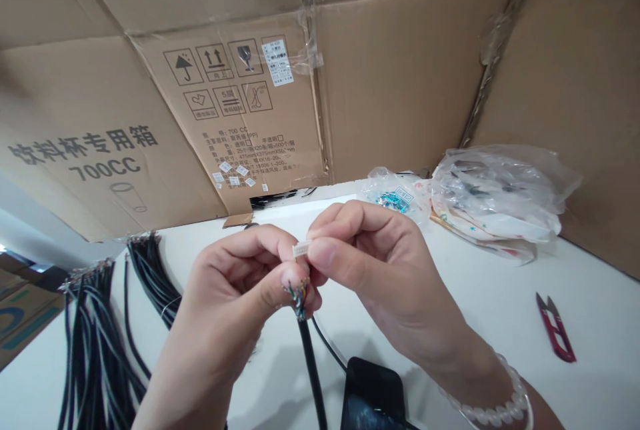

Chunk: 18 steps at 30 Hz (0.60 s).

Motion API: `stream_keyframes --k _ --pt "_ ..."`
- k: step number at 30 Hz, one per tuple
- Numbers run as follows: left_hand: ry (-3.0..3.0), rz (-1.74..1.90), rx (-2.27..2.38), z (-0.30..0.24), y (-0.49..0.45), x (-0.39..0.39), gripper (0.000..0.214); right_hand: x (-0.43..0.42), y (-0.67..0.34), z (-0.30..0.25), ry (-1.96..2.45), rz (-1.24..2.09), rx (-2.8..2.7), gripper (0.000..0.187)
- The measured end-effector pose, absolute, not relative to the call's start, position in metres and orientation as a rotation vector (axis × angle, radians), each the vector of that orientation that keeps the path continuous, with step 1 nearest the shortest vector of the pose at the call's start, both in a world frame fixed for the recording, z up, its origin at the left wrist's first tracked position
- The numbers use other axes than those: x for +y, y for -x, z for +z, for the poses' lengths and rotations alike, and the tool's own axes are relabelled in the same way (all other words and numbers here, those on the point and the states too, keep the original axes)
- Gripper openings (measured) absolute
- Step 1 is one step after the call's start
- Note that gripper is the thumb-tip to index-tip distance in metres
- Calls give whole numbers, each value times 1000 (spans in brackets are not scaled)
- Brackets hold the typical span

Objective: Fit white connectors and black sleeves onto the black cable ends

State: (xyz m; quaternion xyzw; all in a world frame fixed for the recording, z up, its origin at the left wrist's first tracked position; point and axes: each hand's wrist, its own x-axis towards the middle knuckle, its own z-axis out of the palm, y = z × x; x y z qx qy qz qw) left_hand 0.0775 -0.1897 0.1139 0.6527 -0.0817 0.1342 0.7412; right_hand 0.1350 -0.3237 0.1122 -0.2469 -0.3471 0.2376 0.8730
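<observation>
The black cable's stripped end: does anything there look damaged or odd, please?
Yes: the thin coloured wires of the round black cable splay loosely from its end, looking frayed, below the small white plastic connector.

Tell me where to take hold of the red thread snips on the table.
Take the red bow of the thread snips from above, coming from the side of the right hand. They lie flat on the white table with the dark blades pointing away, so the red lower end is nearest and free.
</observation>
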Motion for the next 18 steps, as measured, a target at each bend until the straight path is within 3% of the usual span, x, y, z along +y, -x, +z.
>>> stream_keyframes --k 18 --pt "-1417 349 -154 118 -79 -193 14 -327 -134 112 575 494 -687 16"
